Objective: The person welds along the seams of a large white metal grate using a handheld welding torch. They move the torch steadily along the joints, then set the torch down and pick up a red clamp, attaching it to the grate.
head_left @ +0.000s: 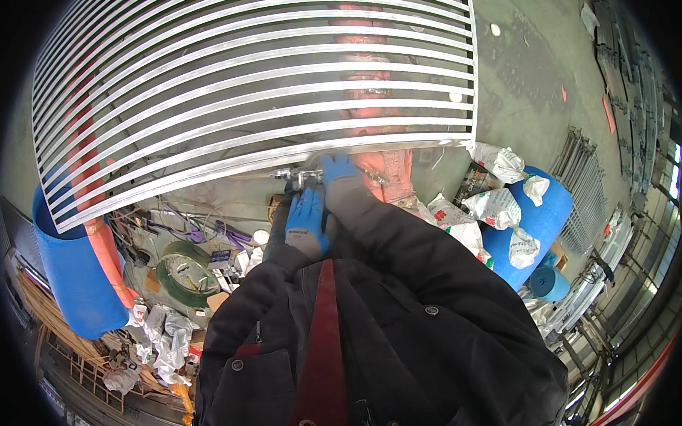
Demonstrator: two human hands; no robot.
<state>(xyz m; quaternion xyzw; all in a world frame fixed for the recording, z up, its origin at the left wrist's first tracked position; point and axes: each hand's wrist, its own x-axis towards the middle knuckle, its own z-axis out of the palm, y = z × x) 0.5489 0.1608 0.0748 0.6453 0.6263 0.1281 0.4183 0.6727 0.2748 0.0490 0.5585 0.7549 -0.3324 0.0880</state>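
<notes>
A large frame of parallel silver metal slats (pixel 277 110) lies across the upper part of the head view. At its near edge, a hand-held power tool with a shiny silver head (pixel 301 177) sits just below the lowest bar. My left hand (pixel 307 218), in a blue and grey work glove, is closed over the tool's dark body. Close beside the silver head, my gloved right hand (pixel 340 170) grips the tool from the right, its fingertips near the bar. The fingers' undersides and much of the tool are hidden.
Blue barrels (pixel 80 282) stand at left and, with white sacks (pixel 498 207) on it, at right. Orange-pink wrapped supports (pixel 388 170) run under the frame. A green coil (pixel 185 275), cables and scraps clutter the floor at left. Stacked metal bars (pixel 580 189) lie farther right.
</notes>
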